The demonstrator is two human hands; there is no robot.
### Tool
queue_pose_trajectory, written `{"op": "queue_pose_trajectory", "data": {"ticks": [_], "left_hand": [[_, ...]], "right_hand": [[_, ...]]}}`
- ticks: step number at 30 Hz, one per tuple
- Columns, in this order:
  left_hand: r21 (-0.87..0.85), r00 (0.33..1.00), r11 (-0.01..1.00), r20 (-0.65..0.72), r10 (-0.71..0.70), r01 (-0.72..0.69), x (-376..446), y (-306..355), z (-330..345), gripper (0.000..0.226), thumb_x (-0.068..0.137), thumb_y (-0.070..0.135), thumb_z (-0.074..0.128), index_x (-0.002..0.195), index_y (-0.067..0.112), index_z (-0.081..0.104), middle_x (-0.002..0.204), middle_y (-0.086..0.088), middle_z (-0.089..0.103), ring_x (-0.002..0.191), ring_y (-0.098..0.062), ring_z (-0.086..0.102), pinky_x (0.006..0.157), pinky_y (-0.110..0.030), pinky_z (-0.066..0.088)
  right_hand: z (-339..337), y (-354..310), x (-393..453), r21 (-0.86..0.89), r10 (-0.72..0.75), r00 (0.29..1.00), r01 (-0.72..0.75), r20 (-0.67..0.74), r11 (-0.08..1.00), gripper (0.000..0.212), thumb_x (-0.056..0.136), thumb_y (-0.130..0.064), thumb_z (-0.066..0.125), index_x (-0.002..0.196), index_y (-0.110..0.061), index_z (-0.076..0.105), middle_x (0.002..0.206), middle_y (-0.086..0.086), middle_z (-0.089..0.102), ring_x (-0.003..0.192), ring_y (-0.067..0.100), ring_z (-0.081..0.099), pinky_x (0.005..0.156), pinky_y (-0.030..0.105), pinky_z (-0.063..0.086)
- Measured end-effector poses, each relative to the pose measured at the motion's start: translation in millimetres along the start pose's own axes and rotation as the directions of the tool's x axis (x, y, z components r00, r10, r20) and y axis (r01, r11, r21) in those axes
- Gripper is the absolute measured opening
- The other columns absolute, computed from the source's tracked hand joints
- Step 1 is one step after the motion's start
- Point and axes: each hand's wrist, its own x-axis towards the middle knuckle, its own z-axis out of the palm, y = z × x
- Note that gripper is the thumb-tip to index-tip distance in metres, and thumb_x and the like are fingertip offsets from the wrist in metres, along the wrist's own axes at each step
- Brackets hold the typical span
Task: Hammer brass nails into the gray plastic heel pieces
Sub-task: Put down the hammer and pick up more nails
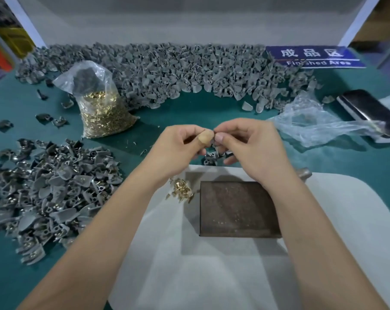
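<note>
- The left hand [180, 144] and the right hand [245, 144] meet fingertip to fingertip above the green table [178, 113], both with fingers curled in a pinch.
- Between them sits a gray heel piece [214, 144], pinched by the right thumb and fingers; the left thumb, wrapped in tan tape, presses against it. Whether the left fingers also hold a nail is too small to tell.
- Just below the hands a few more gray pieces [210, 158] lie at the far edge of a white sheet [212, 276].
- On that sheet rest a dark, rusty metal block [238, 209] and, just left of it, a small heap of loose brass nails [181, 189].
- A clear bag of brass nails [102, 113] stands to the far left of the hands.
- A pile of heel pieces [50, 193] lies at the left, many showing brass.
- A long heap of gray heel pieces [167, 70] runs along the back.
- A blue sign [312, 57] and crumpled clear plastic [312, 124] sit at the right.
</note>
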Motion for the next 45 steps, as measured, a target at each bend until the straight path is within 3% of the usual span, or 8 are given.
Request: {"op": "queue_pose_trajectory", "data": {"ticks": [4,8,17,19,22,26,36,45], "left_hand": [[0.489,0.955,0.849,-0.096,0.279,-0.199,1,-13,-8,0.026,0.103,0.014,0.056,0.124,0.023,0.069,0.118,0.007,0.064,0.106,-0.006,0.056,0.095,-0.018,0.041],[0.676,0.978,0.713,0.062,0.198,-0.187,2,-18,-14,0.048,0.102,0.011,0.056,0.145,0.033,0.055,0.146,0.015,0.052,0.131,-0.015,0.040,0.111,-0.036,0.032],[0.756,0.974,0.642,-0.028,0.225,-0.127,-3,-18,-7,0.009,0.096,0.035,0.067,0.102,0.033,0.062,0.098,0.017,0.061,0.103,-0.012,0.051,0.084,-0.030,0.032],[0.669,0.972,0.736,-0.087,0.217,-0.104,-4,-22,-6,0.008,0.098,0.034,0.062,0.102,0.033,0.055,0.096,0.018,0.057,0.098,-0.006,0.051,0.083,-0.028,0.038],[0.213,0.974,0.970,-0.164,0.154,-0.117,-9,-17,-1,0.027,0.103,0.024,0.057,0.123,0.042,0.055,0.099,0.015,0.060,0.094,0.002,0.056,0.081,-0.012,0.041],[-0.213,0.963,0.963,-0.244,0.111,-0.165,-14,-6,3,0.024,0.104,0.020,0.059,0.121,0.033,0.069,0.101,0.006,0.075,0.085,-0.003,0.067,0.074,-0.011,0.047],[-0.196,0.943,0.949,-0.273,0.190,-0.248,-16,-7,16,0.013,0.099,0.015,0.065,0.112,0.019,0.068,0.097,0.002,0.078,0.088,-0.015,0.074,0.085,-0.028,0.057],[-0.116,0.914,0.928,-0.252,0.318,-0.355,-21,-6,22,0.016,0.099,0.014,0.066,0.107,0.028,0.068,0.099,0.014,0.075,0.092,-0.011,0.073,0.083,-0.019,0.055]], "right_hand": [[-6,10,5,-0.119,0.009,0.980,-0.034,-0.200,0.992,0.020,0.096,-0.017,0.064,0.083,-0.031,0.070,0.078,-0.007,0.074,0.073,0.017,0.071,0.069,0.050,0.063],[-9,14,4,-0.155,-0.001,0.968,-0.039,-0.252,0.987,0.013,0.095,-0.021,0.065,0.086,-0.029,0.070,0.077,-0.008,0.071,0.076,0.016,0.070,0.073,0.050,0.062],[-5,16,3,-0.340,-0.087,0.978,0.018,-0.187,0.940,0.009,0.096,-0.023,0.066,0.090,-0.028,0.071,0.079,-0.016,0.070,0.077,0.001,0.064,0.068,0.019,0.049],[-5,16,3,-0.322,-0.086,0.979,0.022,-0.187,0.947,0.010,0.096,-0.024,0.066,0.089,-0.029,0.070,0.079,-0.016,0.070,0.077,0.000,0.065,0.066,0.017,0.048],[-5,14,3,-0.263,-0.067,0.981,0.018,-0.181,0.965,0.011,0.097,-0.027,0.065,0.087,-0.030,0.068,0.075,-0.013,0.070,0.072,0.003,0.066,0.067,0.022,0.049],[-5,10,0,-0.198,-0.087,0.982,0.053,-0.166,0.979,0.013,0.097,-0.034,0.063,0.085,-0.031,0.068,0.077,-0.009,0.071,0.073,0.013,0.069,0.070,0.038,0.058],[-4,-2,-11,-0.276,-0.425,0.893,0.376,-0.148,0.885,0.005,0.094,-0.013,0.073,0.091,-0.016,0.075,0.088,-0.007,0.068,0.081,0.010,0.062,0.072,0.013,0.043],[-4,0,-10,-0.330,-0.457,0.886,0.409,-0.082,0.851,0.005,0.092,-0.012,0.074,0.089,-0.016,0.077,0.086,-0.008,0.066,0.081,0.010,0.060,0.072,0.019,0.044]]}}
